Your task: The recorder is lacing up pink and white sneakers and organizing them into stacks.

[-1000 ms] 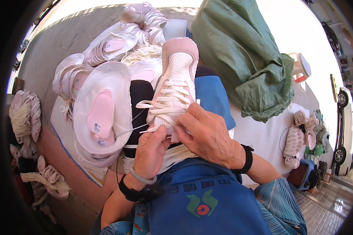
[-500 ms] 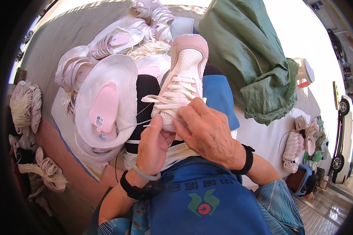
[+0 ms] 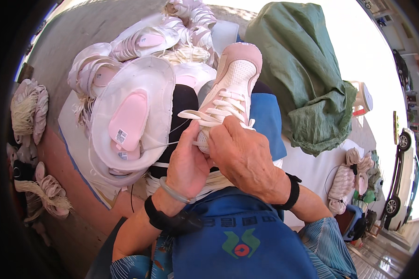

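apparently steadying shoe [image 3: 239,72] toe-outward, probably to bring laces [image 3: 226,104] close, with left hand [image 3: 188,167] and right hand [image 3: 246,156] at its near end, cannot tell either grip.

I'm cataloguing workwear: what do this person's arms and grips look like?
The left grip is ungloved, with a pale bangle and a black wristband behind it. The right grip, also ungloved, has a black strap behind it. Blue sleeves patterned with fine white lines stop well short of the wrists.
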Available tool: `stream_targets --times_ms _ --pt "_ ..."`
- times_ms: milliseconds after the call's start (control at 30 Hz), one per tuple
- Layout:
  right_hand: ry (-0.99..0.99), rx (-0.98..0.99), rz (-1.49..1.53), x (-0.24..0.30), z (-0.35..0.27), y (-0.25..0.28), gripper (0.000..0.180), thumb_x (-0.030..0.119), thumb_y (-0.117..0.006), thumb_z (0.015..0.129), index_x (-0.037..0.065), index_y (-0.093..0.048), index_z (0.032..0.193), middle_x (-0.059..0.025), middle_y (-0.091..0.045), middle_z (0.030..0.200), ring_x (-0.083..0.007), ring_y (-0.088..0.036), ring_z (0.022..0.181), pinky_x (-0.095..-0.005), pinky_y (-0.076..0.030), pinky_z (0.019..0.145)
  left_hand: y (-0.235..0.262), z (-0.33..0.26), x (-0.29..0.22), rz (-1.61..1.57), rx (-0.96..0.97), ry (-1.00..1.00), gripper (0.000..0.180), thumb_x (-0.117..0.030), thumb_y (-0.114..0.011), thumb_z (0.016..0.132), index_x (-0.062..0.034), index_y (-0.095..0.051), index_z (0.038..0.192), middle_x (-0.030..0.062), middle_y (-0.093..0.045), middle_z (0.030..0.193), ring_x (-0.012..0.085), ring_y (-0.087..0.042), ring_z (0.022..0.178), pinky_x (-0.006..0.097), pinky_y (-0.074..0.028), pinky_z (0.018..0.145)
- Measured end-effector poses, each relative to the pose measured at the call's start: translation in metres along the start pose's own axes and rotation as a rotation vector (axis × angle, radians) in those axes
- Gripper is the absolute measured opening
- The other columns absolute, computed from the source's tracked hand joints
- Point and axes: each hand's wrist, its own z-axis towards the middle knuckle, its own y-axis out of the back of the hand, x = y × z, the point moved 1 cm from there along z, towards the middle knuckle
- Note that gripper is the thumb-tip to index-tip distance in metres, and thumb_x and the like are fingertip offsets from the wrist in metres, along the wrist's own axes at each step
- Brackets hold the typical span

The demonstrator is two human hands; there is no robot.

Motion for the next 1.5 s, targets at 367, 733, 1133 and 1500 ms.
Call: stream_targets --times_ms 367,733,1133,1500 --pt "0.064 0.063 -0.031 0.011 -0.01 0.006 0.019 0.007 -0.062 0.071 0.002 -0.05 0.085 -0.0099 -0.046 0.077 -0.0231 -0.058 0.06 -0.0347 -0.046 0.051 0.007 0.01 0.005 -0.039 0.034 0.049 0.054 -0.043 -0.037 0.102 -0.0052 -0.043 0.14 0.0094 -0.055 0.133 0.022 -0.053 0.122 0.038 -0.04 0.105" --pt "0.007 0.091 0.087 0.005 -0.029 0.006 0.023 0.007 -0.061 0.072 0.001 -0.052 0.092 -0.0105 -0.047 0.081 -0.0233 -0.058 0.066 -0.0334 -0.047 0.057 0.003 0.008 0.005 0.048 -0.029 0.011 0.05 -0.043 -0.039 0.102 -0.0053 -0.051 0.133 0.008 -0.061 0.126 0.0212 -0.06 0.114 0.037 -0.047 0.097" --pt "-0.06 -0.048 0.192 -0.029 -0.058 0.02 0.017 0.005 -0.061 0.075 0.005 -0.052 0.089 -0.0091 -0.048 0.08 -0.0255 -0.059 0.066 -0.0363 -0.047 0.057 -0.009 0.005 0.005 0.29 -0.015 -0.054 0.054 -0.046 -0.045 0.1 -0.0099 -0.043 0.14 0.0058 -0.056 0.133 0.0225 -0.056 0.118 0.038 -0.049 0.094" --pt "-0.335 -0.104 0.375 -0.059 -0.077 0.018 0.021 0.01 -0.064 0.085 0.004 -0.054 0.102 -0.0115 -0.051 0.087 -0.0321 -0.059 0.07 -0.0418 -0.049 0.06 -0.013 0.004 0.011 0.215 -0.022 -0.074 0.054 -0.043 -0.044 0.1 -0.0099 -0.04 0.142 0.0083 -0.052 0.138 0.025 -0.053 0.125 0.04 -0.047 0.101"
